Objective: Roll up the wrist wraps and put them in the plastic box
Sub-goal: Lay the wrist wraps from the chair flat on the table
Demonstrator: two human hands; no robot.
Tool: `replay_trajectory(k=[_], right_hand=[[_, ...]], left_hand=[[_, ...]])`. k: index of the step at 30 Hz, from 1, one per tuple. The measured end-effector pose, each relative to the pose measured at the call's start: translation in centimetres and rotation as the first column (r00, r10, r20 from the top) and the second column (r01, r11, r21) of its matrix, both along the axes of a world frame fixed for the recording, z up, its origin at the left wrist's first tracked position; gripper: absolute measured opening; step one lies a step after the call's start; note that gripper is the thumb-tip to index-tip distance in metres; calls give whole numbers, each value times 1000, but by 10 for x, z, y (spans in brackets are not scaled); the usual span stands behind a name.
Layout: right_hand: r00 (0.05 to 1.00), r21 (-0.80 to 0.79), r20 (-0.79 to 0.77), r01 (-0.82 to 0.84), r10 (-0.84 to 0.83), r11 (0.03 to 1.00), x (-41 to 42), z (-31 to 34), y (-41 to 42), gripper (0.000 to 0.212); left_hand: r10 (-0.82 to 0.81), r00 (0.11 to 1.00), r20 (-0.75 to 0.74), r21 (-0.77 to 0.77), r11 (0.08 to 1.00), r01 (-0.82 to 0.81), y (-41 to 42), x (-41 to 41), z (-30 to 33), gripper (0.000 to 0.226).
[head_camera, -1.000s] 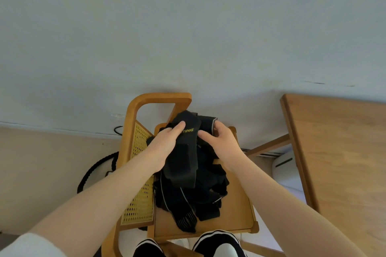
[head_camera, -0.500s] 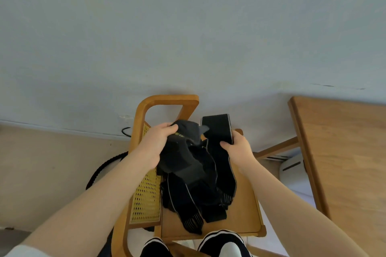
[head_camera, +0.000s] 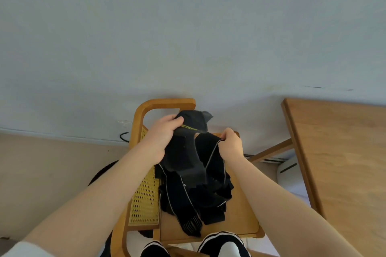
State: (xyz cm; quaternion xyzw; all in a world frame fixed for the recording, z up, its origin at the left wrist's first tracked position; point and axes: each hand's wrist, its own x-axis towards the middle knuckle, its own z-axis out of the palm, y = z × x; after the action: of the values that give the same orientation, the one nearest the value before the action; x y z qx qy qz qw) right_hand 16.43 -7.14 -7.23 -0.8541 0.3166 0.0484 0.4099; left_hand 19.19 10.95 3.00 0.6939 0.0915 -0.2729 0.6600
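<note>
Your wrist wraps [head_camera: 194,185] are a tangled heap of black elastic straps with thin pale edge stripes, piled on the wooden chair seat [head_camera: 240,221]. One strap is lifted at the top and bears yellow-green lettering, partly hidden. Another strap is raised beside it, edge stripe visible. Ribbed ends trail toward you at the heap's near side.

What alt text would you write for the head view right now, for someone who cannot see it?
Two bare hands lift black wrist wraps from a tangled pile on a wooden chair seat: the left hand grips a wrap with yellow lettering, the right hand pinches a grey-edged strap. A wooden table stands to the right; no plastic box is in view.
</note>
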Motion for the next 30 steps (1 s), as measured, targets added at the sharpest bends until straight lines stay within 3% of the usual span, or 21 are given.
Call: replay_trajectory(k=[3,6,8,10,12,15,17,20,22,25,30], right_hand=[[996,106,-46,-65,70,992,-6,1,-1,24],[982,396,-26,-160,185,904,-15,11,11,54],[983,650,106,-184,151,738,-23,28,20,48],[977,798,128,-205,173,567,-33,42,25,56],[959,760,22,-200,283,618,-45,44,27,50],[817,431,-79,-489,571,759,-60,14,26,34],[870,320,-95,-433,483,843,-64,-4,24,13],[966,426,45,-249,254,870,-59,1,29,13],[982,463,98,-191,164,866,-54,9,30,14],[991,528,117,-119,66,841,-44,18,27,17],[981,592,142,-193,134,783,-44,33,22,25]], left_hand=[[-39,999,-18,24,999,39,-1,0,4,18],[-9,1000,11,38,999,8,-2,3,4,17],[33,999,2,5,999,-33,-3,5,3,17],[92,995,-43,-68,993,-95,-4,7,2,18],[173,976,-131,-132,973,-190,-6,11,-1,24],[263,940,-218,-165,939,-301,-9,16,-4,28],[267,929,-256,-240,914,-328,-10,16,-11,24],[110,938,-329,-376,896,-237,-2,4,-31,46],[-46,943,-331,-263,964,-45,4,-10,-54,65],[-180,929,-324,-114,982,151,7,-27,-79,56],[-16,918,-397,-357,924,-138,0,-26,-77,33]])
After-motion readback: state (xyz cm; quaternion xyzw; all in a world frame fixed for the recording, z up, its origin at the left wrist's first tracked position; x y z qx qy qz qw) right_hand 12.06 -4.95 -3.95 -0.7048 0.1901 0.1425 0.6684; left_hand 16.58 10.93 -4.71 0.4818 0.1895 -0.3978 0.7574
